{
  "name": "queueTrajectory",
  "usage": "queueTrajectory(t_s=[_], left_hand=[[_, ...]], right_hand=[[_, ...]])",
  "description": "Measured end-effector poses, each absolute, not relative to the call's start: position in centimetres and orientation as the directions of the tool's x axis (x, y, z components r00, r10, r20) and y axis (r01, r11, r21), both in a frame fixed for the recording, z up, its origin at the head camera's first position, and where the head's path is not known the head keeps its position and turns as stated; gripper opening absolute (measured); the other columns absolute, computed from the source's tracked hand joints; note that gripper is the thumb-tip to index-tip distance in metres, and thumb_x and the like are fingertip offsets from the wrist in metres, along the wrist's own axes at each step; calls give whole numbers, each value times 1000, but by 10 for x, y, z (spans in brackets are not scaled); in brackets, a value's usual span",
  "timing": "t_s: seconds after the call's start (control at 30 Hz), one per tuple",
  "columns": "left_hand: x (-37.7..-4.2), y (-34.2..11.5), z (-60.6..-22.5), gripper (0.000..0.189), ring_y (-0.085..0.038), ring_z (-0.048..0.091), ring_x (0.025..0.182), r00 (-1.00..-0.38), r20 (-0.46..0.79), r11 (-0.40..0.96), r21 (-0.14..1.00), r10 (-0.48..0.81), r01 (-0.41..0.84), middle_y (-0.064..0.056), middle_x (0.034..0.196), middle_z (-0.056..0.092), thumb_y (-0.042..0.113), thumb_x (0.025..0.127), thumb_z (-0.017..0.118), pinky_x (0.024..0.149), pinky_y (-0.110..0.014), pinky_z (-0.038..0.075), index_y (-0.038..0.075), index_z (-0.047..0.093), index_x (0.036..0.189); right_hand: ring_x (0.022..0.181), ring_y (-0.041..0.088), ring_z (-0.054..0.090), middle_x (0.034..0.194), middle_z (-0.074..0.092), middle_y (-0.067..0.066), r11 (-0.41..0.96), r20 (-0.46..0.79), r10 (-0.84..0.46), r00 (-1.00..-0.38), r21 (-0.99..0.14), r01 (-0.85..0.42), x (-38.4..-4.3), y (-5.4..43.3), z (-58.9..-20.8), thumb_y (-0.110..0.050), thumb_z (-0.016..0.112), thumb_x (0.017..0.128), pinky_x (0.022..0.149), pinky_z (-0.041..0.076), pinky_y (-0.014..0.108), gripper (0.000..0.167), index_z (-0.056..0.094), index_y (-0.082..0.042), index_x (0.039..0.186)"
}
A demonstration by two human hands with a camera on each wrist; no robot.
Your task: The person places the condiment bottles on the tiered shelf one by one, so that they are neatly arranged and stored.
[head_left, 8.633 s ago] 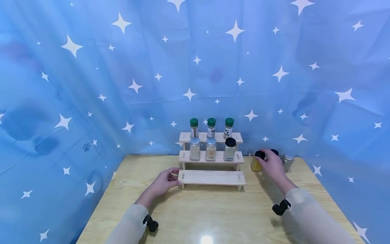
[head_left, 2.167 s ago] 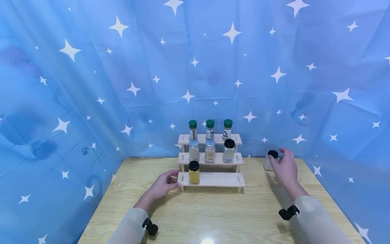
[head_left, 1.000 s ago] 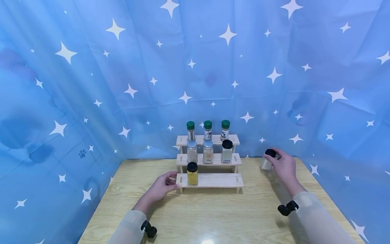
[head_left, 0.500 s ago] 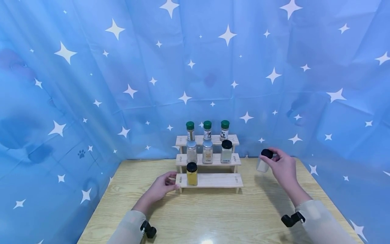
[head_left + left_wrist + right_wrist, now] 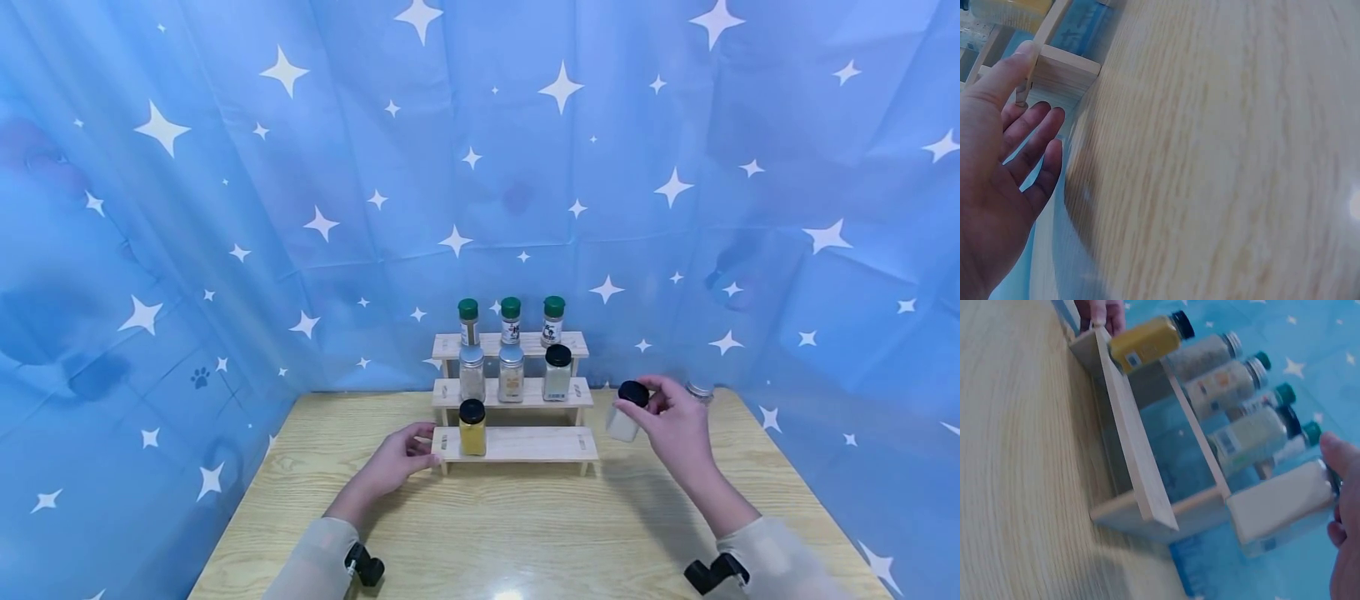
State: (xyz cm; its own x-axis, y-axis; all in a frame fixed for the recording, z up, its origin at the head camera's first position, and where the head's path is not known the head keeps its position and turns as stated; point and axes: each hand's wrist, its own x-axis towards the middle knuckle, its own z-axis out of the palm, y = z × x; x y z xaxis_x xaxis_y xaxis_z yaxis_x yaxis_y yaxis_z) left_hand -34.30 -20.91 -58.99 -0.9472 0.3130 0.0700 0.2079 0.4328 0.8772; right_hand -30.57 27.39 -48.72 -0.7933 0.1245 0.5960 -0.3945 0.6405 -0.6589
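My right hand (image 5: 681, 429) pinches the black lid of a glass spice jar (image 5: 622, 426) filled with white powder. The jar hangs tilted to the right of a three-tier wooden spice rack (image 5: 536, 445); its pale contents also fill much of the jar (image 5: 1282, 503) in the right wrist view. At the rack's left end, my left hand (image 5: 401, 458) grips the lowest shelf, thumb on top and the other fingers lower at the board's end. A black-lidded jar of yellow spice (image 5: 472, 435) stands at the left of that lowest shelf.
Two silver-lidded jars (image 5: 511, 379) and a black-lidded jar (image 5: 557, 377) share the middle shelf. Green-capped bottles (image 5: 511, 323) line the top one. Partly behind my right hand, a silver-lidded jar (image 5: 700, 392) stands on the wooden table (image 5: 487, 525). A blue starry curtain (image 5: 375, 275) hangs behind.
The yellow jar has come onto the lowest shelf from the right of the table. Since then my right hand has lifted the white-powder jar and carried it left. My left hand stays at the rack.
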Motion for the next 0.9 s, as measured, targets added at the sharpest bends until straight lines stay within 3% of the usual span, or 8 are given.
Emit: queueTrajectory(t_s=[0.47, 0.9], left_hand=[[-345, -210, -593, 64, -25, 69, 117, -944, 77, 430, 876, 320, 217, -9, 144, 67, 28, 101, 85, 96, -44, 60, 7, 59, 156], [-343, -209, -588, 63, -26, 70, 116, -939, 87, 429, 872, 333, 233, -11, 142, 68, 24, 100, 86, 97, -45, 60, 5, 59, 154]], right_hand=[[68, 15, 54, 78, 60, -1, 561, 608, -11, -794, -654, -508, -308, 217, -493, -15, 98, 86, 55, 45, 25, 41, 77, -9, 120], [69, 17, 56, 80, 59, -1, 470, 551, -101, -829, -708, -527, -316, 167, -495, -14, 97, 87, 61, 51, 27, 41, 75, -12, 121]])
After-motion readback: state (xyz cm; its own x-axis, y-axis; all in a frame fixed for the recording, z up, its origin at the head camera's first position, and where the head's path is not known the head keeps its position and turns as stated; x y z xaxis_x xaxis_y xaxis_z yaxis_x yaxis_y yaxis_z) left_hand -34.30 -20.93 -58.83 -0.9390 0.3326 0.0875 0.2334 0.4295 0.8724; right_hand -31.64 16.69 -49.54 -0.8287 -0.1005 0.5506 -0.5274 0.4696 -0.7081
